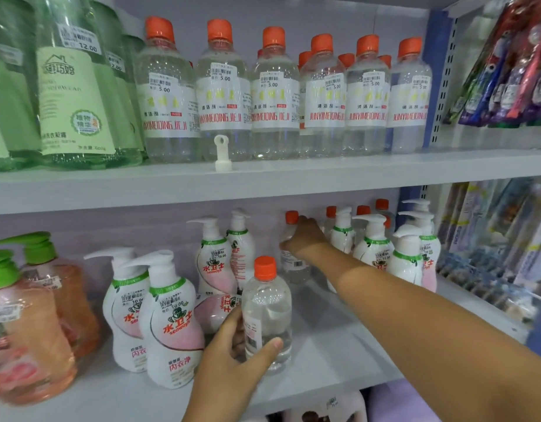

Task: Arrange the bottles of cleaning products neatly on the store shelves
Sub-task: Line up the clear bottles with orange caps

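- Already, the upper shelf point(293, 175) reads as finished: a tidy front row of clear plastic bottles with orange caps point(275, 95) stands upright, labels forward, with tall green bottles point(74, 86) at its left end and a small white plastic hook point(223, 153) standing loose on the shelf's front lip.
- Below that upper shelf, the lower shelf point(339, 339) looks only part sorted: white pump bottles with pink and green labels point(171, 327) are split into separate groups, one of them lying on its side, and several clear orange-capped bottles are mixed in at the back right.
- Peach-coloured pump bottles with green tops point(28, 324) stand at the far left under the upper shelf.
- The left hand point(232, 357) wraps fingers and thumb round the lower body of one clear orange-capped bottle point(266, 312), held upright near the lower shelf's front.
- The right hand point(302, 239) reaches deep under the upper shelf, fingers curled on the shoulder of a second clear bottle point(292, 260) at the back.
- By my reckoning, the stray clear bottles remain to be gathered and the pump bottles lined up.
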`<state>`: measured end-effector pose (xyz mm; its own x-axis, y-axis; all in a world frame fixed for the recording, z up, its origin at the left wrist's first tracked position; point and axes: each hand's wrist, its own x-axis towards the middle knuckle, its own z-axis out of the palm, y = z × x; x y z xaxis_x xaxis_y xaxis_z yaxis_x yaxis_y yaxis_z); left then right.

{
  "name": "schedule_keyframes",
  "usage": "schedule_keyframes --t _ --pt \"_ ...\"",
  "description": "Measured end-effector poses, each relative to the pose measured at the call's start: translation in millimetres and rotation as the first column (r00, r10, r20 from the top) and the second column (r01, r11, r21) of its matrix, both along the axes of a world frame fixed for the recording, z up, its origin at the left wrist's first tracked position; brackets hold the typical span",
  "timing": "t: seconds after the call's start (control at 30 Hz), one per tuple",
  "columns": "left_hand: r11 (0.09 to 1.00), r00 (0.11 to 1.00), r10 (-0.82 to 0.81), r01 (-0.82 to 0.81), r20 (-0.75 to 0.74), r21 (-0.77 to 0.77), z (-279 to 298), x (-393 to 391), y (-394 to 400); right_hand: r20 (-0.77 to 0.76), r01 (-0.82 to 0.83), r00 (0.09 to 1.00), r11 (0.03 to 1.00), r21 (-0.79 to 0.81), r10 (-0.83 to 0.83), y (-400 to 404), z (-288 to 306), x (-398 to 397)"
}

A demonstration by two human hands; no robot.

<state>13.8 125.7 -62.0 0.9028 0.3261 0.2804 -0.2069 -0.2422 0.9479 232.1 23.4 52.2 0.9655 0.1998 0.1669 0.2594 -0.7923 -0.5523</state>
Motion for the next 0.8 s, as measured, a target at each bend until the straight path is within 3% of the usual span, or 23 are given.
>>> schedule_keyframes --t 0.27,0.43,0.63,0.8 --pt "0.999 0.999 0.035 -0.035 -0.039 -0.015 2 -5 -3 -0.023 -0.170 0.984 0.972 0.160 0.176 -68 1 -94" --pt "0.999 0.998 0.045 -0.044 -0.049 0.032 5 -6 -8 0.031 -0.287 0.954 0.880 0.378 0.297 -115 -21 -137" --pt "0.985 0.986 0.130 -0.117 -0.101 0.124 13 -9 -23 -0.105 -0.203 0.950 0.837 0.509 0.295 -125 -77 -139" --pt "0.982 0.984 0.169 -0.163 -0.060 0.096 27 -31 -49 -0.101 -0.196 0.947 0.797 0.571 0.305 -146 -72 -155"
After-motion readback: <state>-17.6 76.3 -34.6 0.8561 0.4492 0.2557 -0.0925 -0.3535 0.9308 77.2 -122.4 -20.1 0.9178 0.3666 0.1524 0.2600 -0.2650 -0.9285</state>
